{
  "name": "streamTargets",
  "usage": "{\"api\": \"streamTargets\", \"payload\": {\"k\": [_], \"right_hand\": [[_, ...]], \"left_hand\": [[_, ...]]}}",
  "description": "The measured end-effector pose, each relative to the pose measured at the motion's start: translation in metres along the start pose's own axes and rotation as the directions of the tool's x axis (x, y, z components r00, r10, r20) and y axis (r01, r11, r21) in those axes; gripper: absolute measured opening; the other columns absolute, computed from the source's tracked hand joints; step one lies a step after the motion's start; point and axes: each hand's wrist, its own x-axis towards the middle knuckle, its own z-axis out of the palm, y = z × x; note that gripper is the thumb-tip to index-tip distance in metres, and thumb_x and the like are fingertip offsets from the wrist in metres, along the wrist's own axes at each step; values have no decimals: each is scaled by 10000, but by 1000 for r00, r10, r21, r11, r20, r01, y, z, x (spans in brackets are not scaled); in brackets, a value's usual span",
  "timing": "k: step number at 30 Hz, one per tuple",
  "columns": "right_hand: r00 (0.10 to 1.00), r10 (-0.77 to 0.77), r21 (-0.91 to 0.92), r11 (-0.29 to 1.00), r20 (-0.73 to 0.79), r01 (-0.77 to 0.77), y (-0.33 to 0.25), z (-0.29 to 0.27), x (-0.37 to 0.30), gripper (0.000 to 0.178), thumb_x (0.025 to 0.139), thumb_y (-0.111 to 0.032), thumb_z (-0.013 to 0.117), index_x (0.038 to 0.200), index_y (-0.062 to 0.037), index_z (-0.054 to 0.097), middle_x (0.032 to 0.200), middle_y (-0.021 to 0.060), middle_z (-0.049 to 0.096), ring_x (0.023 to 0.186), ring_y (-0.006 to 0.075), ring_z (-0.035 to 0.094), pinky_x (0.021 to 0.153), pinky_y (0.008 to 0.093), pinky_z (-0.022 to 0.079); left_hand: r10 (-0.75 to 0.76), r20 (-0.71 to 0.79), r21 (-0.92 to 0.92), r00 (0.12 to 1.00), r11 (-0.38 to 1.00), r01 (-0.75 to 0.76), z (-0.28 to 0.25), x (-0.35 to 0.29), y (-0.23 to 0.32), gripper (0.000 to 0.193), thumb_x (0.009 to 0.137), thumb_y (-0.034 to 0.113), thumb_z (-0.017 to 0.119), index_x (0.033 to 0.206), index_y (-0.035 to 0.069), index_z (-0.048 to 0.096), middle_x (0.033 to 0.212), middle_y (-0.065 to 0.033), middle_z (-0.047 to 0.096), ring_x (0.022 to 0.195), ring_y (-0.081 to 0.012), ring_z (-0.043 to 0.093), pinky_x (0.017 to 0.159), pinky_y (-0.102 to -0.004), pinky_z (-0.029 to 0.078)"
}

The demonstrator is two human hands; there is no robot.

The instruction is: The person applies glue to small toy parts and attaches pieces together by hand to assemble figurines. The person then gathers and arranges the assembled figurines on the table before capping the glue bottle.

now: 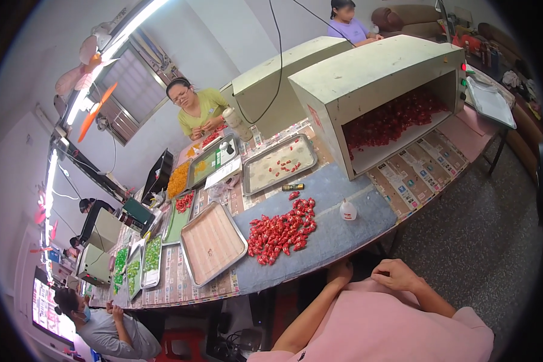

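My left hand (341, 273) is low at the table's front edge, its fingers bent away and hidden from me. Over my lap, my right hand (397, 276) has its fingers curled toward the thumb; anything small within them is too hard to make out. Both hands are below the tabletop's edge, apart from each other. Nearest on the table lies a pile of small shiny red pieces (282, 232) on a blue-grey cloth (338, 232). A small white squeeze bottle (347, 210) stands to its right, and a dark, gold-banded cylinder (293, 187) lies behind.
A metal tray (214, 244) sits left of the pile; another tray (280, 163) behind holds several red pieces. A large box-shaped machine (374, 90) with red pieces inside stands at the right. Orange pieces (178, 180) and green pieces (151, 253) lie further left. Co-workers sit around the table.
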Motion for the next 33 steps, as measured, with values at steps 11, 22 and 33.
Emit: {"api": "streamTargets", "payload": {"k": [11, 22, 33], "right_hand": [[979, -111, 14, 994, 173, 110, -21, 6, -3, 213, 862, -225, 638, 943, -35, 691, 874, 134, 644, 812, 282, 633, 728, 369, 503], [966, -117, 34, 993, 229, 112, -40, 8, -12, 246, 863, -244, 628, 963, -28, 692, 909, 152, 651, 840, 316, 634, 750, 384, 502], [966, -177, 67, 984, 190, 168, -31, 12, -20, 237, 863, -236, 624, 958, -28, 685, 890, 163, 636, 827, 326, 624, 732, 398, 491]], "left_hand": [[-200, -82, 97, 976, 974, 207, 38, 22, -46, 315, 810, 132, 482, 1029, -11, 658, 1120, -285, 605, 1042, -431, 591, 928, -486, 460], [-63, -41, 224, 997, 972, 70, 44, 5, -39, 415, 773, 89, 523, 1170, -13, 586, 1197, -291, 561, 1140, -387, 546, 1015, -417, 402], [-197, 46, 191, 979, 964, 185, 4, 7, -12, 364, 745, 60, 527, 1090, -28, 601, 1162, -276, 568, 1117, -379, 552, 954, -401, 441]]}}
